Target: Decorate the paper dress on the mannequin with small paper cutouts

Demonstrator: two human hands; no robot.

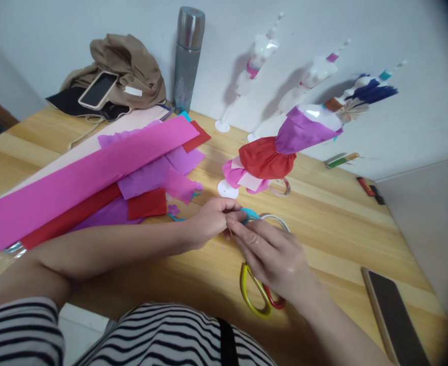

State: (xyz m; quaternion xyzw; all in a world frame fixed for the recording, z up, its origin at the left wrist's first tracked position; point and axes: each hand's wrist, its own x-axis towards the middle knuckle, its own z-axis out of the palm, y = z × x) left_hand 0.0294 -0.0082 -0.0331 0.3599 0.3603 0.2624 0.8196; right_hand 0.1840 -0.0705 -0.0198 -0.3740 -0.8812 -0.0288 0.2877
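My left hand [208, 219] and my right hand [273, 254] meet over the wooden table [341, 223], both pinching a small teal paper piece [249, 213] between their fingertips. Under my right hand lie scissors with yellow and red handles [260, 297]. A roll of clear tape [275, 219] sits just behind my right fingers. A doll mannequin dressed in red, purple and pink crepe paper [277, 152] stands on a white round base a little beyond my hands.
Long sheets of pink, purple and red crepe paper [94, 178] lie at the left. Two bare white mannequins [254, 61] stand by the wall with a steel flask [187, 56], a brown bag and a phone [98, 89]. Another phone [395, 315] lies at the right.
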